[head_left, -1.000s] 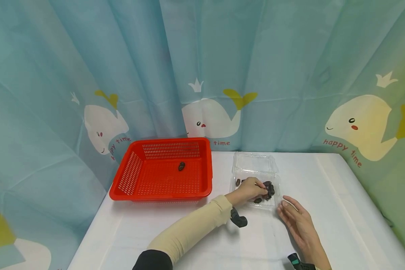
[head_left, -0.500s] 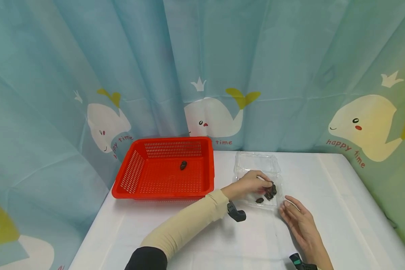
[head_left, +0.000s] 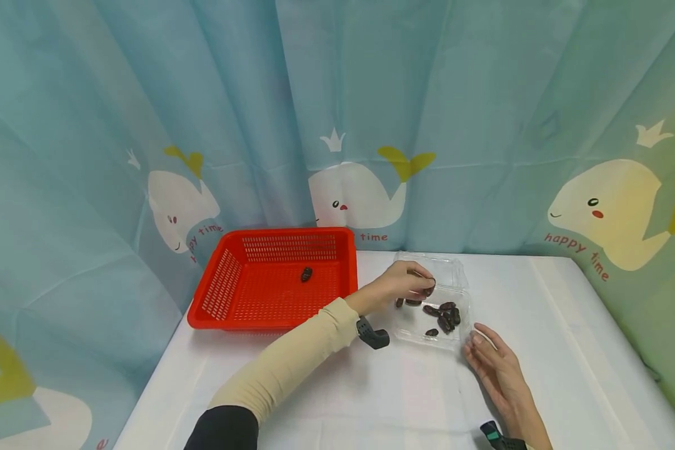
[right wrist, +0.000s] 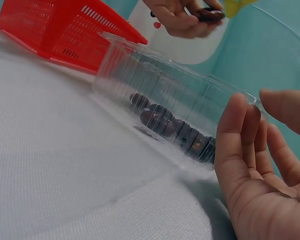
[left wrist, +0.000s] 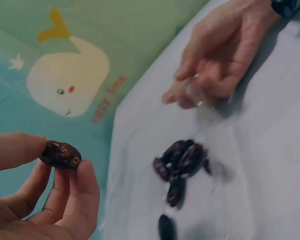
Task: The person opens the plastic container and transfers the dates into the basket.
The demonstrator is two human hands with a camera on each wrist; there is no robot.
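My left hand (head_left: 395, 285) pinches a dark brown date (left wrist: 60, 155) between thumb and fingertips, raised over the back of a clear plastic clamshell box (head_left: 413, 324). The box's lid (head_left: 443, 270) lies folded back. Inside sit several loose dates (head_left: 449, 316), mostly gathered toward the right, with others near the left side. At the box's front right corner, my right hand (head_left: 502, 370) holds the edge between thumb and fingers, as the right wrist view shows. Part of the left hand's date is hidden by the fingers.
A red plastic basket (head_left: 270, 324) with slotted walls stands left of the box, with one date (head_left: 306, 274) on its floor. A white cloth (head_left: 394, 400) covers the table. Behind hangs a blue-green curtain (head_left: 484, 81) with whale prints.
My left hand has lifted away from the dates in the box, moving back and left with one date. The right hand stays at the box's corner.
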